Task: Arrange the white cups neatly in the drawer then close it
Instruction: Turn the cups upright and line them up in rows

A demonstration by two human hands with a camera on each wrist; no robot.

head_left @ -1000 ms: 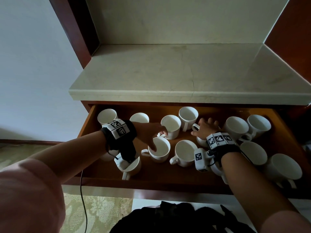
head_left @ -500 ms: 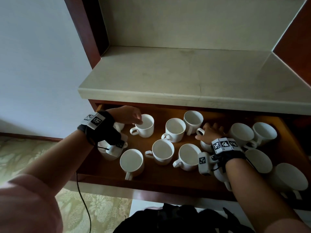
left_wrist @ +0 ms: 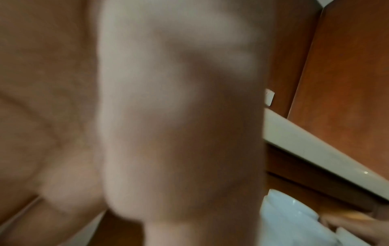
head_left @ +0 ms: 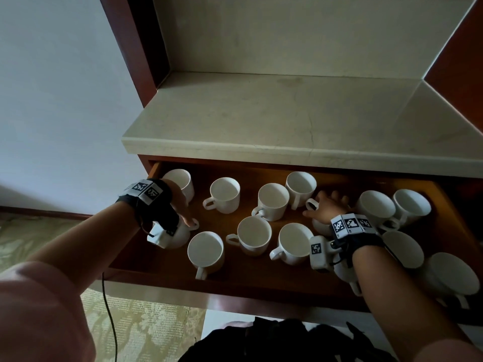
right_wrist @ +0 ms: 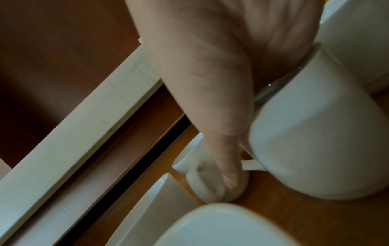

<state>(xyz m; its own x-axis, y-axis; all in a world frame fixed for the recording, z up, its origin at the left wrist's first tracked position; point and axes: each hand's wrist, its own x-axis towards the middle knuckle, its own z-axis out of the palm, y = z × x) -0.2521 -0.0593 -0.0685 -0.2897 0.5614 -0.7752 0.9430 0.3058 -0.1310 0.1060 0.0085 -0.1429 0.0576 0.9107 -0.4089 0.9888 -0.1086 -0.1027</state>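
Observation:
Several white cups stand upright and scattered in the open wooden drawer [head_left: 261, 286]. My left hand [head_left: 183, 210] reaches down at the drawer's left end. Its fingertips touch the handle [head_left: 194, 226] of a cup [head_left: 180, 237] half hidden under my wrist; the grasp is hidden. The left wrist view is blurred, filled by the hand [left_wrist: 179, 116]. My right hand [head_left: 326, 207] lies over the top of a middle cup [head_left: 320, 227]. In the right wrist view its thumb [right_wrist: 227, 166] presses on that cup's [right_wrist: 315, 141] handle [right_wrist: 206, 189].
A pale stone counter [head_left: 261, 113] overhangs the back of the drawer. More cups crowd the right end [head_left: 376, 207], and one [head_left: 452, 273] sits at the front right corner. A dark bag [head_left: 274, 340] and a cable [head_left: 109, 309] lie below the drawer front.
My left hand left the middle cups, passed a back cup, and came down on the front-left cup's handle. The right hand has stayed on its cup. The view shifted left.

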